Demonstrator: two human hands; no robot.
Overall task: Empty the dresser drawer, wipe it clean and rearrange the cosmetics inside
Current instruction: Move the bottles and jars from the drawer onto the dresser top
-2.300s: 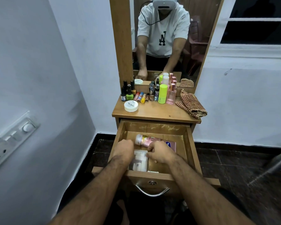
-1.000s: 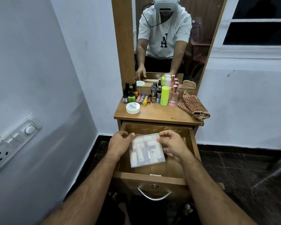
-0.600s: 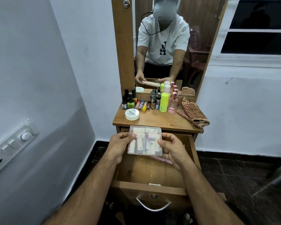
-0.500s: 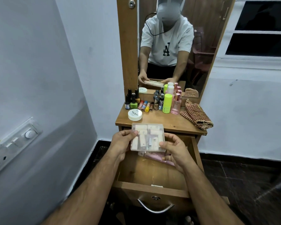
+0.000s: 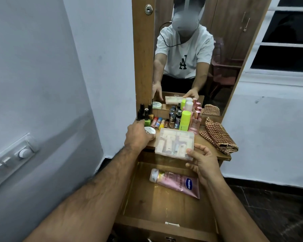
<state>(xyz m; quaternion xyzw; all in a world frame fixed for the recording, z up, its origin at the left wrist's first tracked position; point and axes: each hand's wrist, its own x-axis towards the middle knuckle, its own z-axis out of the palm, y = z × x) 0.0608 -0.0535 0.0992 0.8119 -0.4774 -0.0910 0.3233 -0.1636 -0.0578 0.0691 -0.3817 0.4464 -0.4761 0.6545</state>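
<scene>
Near the centre of the frame, a clear plastic box [image 5: 175, 144] of small pale tubes lies on the front edge of the wooden tabletop [image 5: 202, 142], its near side overhanging the open drawer [image 5: 164, 203]. Half a second ago both hands held this box in the air above the drawer; it has since been set down. The right hand [image 5: 202, 161] has its fingers loosely curled, the thumb tip touching the box's near right corner, the other fingers free. The left hand [image 5: 138, 137] has left the box and now curls its fingers round a white round jar [image 5: 150, 131] at the tabletop's left front; the black lettering on the lid is partly covered and cannot be read. Lower in the frame, a pink tube [image 5: 177, 183] lies slantwise on the drawer floor, bearing a blue oval "Vaseline" logo and pink script ending in "Hya"; earlier the box hid most of it. Along the tabletop's back stand dark nail polish bottles [image 5: 143, 112], a lime green bottle [image 5: 184, 120] and a pink perfume bottle [image 5: 196, 122], their labels too small to read. A checked cloth [image 5: 218, 136] lies folded at the right. The mirror [image 5: 196, 55] shows a white T-shirt printed with a dark letter "A".
</scene>
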